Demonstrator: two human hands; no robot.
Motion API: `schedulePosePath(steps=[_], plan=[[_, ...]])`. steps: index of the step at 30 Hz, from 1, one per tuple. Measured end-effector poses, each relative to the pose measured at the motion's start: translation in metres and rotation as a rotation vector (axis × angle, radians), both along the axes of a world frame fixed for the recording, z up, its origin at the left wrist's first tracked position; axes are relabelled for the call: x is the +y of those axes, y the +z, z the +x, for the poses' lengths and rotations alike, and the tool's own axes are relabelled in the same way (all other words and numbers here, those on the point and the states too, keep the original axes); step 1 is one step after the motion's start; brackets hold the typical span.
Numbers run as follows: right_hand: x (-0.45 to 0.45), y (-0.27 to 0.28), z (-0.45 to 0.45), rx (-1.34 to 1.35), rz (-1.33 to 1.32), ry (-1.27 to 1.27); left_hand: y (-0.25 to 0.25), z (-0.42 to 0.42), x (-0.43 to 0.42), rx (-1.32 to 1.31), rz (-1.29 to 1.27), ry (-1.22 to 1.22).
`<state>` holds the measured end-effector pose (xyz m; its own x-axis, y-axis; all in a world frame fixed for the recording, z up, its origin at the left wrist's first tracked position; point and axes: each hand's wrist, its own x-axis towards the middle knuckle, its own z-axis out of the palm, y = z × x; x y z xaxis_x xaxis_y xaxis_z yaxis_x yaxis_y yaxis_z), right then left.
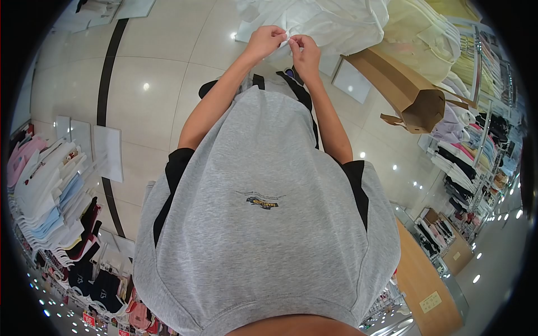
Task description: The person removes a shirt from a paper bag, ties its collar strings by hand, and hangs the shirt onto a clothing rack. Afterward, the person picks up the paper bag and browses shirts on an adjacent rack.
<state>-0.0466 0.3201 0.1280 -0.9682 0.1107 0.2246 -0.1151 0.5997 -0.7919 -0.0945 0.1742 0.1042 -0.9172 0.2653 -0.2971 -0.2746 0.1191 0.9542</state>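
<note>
A white garment [342, 25] of loose, gathered cloth hangs at the top of the head view. My left hand [265, 42] is closed in a pinch at its near left edge. My right hand [305, 55] pinches the cloth right beside it, the fingertips of both hands nearly touching. Whatever small detail lies between the fingertips is too small to make out. Both forearms reach forward from a grey and black T-shirt.
A brown paper bag [400, 87] with handles is at the right, below pale yellow garments [423, 39]. Clothing racks [476, 151] line the right side. More hung clothes [50, 185] stand at the left. A wooden counter [428, 280] is at the lower right.
</note>
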Motion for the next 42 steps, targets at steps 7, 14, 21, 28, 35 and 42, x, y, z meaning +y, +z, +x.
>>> schedulePosePath(steps=[7,14,21,28,35,42], plan=[[0.003,0.0,0.0,-0.017,0.048,0.014,-0.008,-0.001,0.002,0.015,0.016,-0.029],[0.005,-0.007,0.0,-0.137,0.101,-0.063,0.003,0.001,0.0,0.111,-0.037,-0.112],[-0.011,-0.024,0.005,-0.139,0.085,-0.176,0.021,0.005,0.0,0.342,-0.326,-0.148],[-0.013,-0.028,0.003,-0.295,-0.09,-0.222,0.017,0.006,0.001,0.482,-0.414,-0.203],[-0.004,-0.034,0.002,-0.282,-0.085,-0.203,0.02,0.006,0.003,0.478,-0.369,-0.263],[-0.006,-0.028,0.003,-0.131,-0.03,-0.182,0.015,0.003,0.0,0.35,-0.286,-0.187]])
